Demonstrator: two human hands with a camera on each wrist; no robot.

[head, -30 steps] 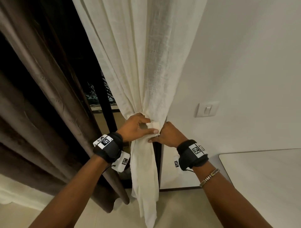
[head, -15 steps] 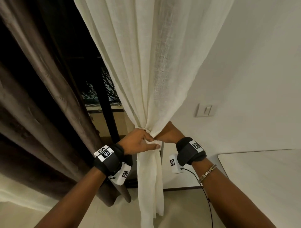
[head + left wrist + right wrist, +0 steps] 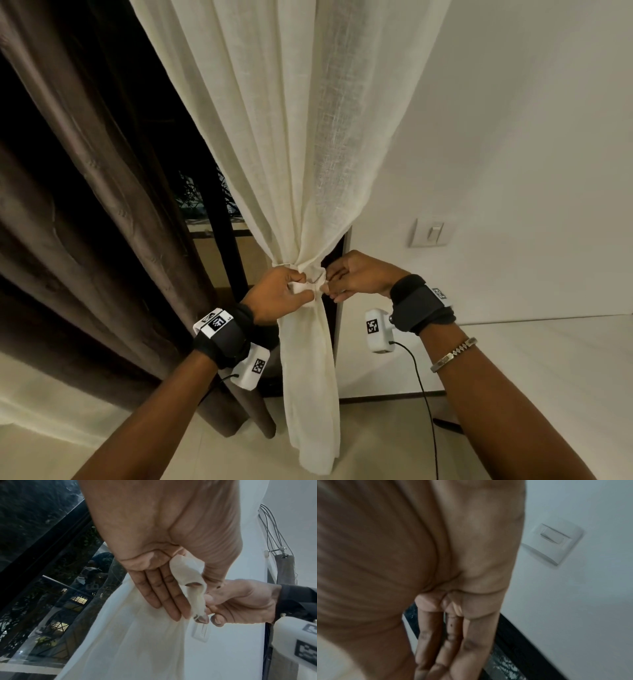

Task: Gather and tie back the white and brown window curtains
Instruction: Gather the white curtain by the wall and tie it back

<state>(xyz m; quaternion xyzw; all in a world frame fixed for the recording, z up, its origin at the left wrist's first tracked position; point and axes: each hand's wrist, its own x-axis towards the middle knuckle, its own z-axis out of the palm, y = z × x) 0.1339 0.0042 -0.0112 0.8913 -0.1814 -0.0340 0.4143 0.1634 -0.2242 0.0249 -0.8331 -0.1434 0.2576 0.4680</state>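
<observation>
The white curtain (image 3: 291, 154) hangs in the middle, gathered into a narrow waist by a white tie band (image 3: 303, 287). My left hand (image 3: 279, 294) is at the waist's left side and pinches the band between thumb and fingers. In the left wrist view its fingers lie straight along the cloth, with the band (image 3: 187, 572) tucked under the thumb. My right hand (image 3: 356, 277) is at the waist's right side and pinches the band's end, as the left wrist view shows (image 3: 240, 601). The brown curtain (image 3: 85, 205) hangs loose at the left. The right wrist view is blurred and shows only my right hand (image 3: 436, 561).
A light switch (image 3: 432, 232) sits on the white wall to the right of the curtain. A pale tabletop (image 3: 565, 359) fills the lower right. A dark window frame (image 3: 222, 240) stands behind the curtains. A black cable (image 3: 424, 394) hangs from the right wrist camera.
My right hand has come out from behind the curtain to the waist's right side and taken the band's end. My left hand has stayed at the gathered waist.
</observation>
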